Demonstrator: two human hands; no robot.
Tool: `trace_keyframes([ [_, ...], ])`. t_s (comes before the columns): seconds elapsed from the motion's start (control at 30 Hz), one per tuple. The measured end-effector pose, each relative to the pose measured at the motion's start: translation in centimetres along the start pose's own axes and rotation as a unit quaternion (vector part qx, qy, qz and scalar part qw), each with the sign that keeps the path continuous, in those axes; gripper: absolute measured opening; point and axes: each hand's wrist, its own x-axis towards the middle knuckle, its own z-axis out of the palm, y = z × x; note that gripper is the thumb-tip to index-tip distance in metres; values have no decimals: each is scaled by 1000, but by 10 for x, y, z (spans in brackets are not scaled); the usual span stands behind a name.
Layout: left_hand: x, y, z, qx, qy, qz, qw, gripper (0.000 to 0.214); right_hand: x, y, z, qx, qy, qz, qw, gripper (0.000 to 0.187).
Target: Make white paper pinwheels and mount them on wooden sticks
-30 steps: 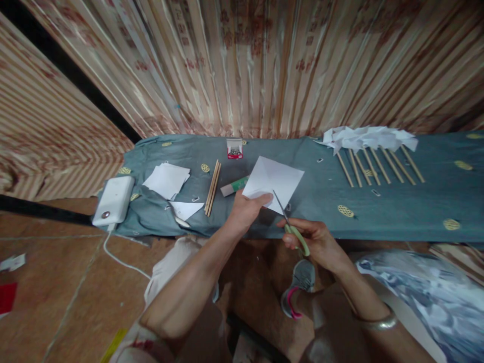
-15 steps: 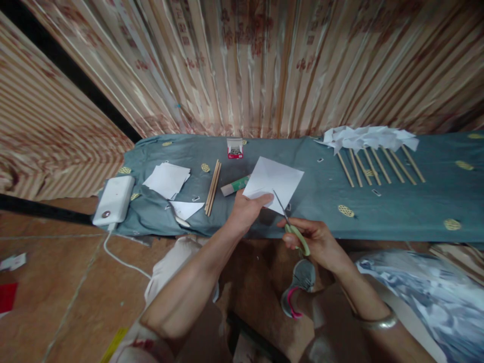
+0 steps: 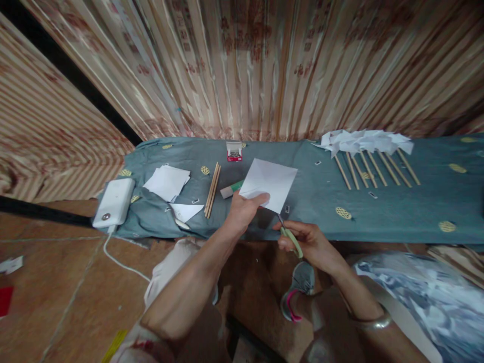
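My left hand [image 3: 242, 212] pinches the near corner of a white square paper [image 3: 269, 182], holding it above the teal cloth-covered table [image 3: 397, 206]. My right hand [image 3: 306, 241] is closed round green-handled scissors [image 3: 290, 237], whose blades point up at the paper's lower edge. A green and white glue stick [image 3: 230, 189] lies just left of the paper, partly hidden by it.
On the table: a stack of white paper squares [image 3: 167, 181], a folded paper triangle [image 3: 185, 210], wooden sticks [image 3: 213, 181], a small red box [image 3: 234, 151], a white power bank [image 3: 114, 201] with a cable, and several paper pinwheels on sticks [image 3: 368, 151] at the right. A shoe [image 3: 298, 290] rests below.
The scissors have pulled back down from the middle of the paper to its lower edge. The paper has shifted slightly left and lies flatter.
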Motion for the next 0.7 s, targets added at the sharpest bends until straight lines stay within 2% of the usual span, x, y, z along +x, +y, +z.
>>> trace_keyframes([
  [0.13, 4, 6, -4, -6, 15, 10, 1000, 25, 0, 0, -4, -29, -23, 4, 999, 46],
  [0.23, 5, 8, -7, 7, 38, 8, 999, 24, 2, 2, -10, -49, -18, 0, 999, 45],
  [0.33, 3, 9, -8, 16, 45, 21, 999, 22, 5, 1, -16, -36, 28, -22, 999, 48],
  [0.53, -2, 11, -4, -7, -5, 47, 999, 21, 15, -6, -28, 32, 171, -102, 979, 48],
  [0.7, -2, 4, -2, -1, -36, 40, 999, 30, 29, -15, -35, 81, 199, -149, 965, 50],
])
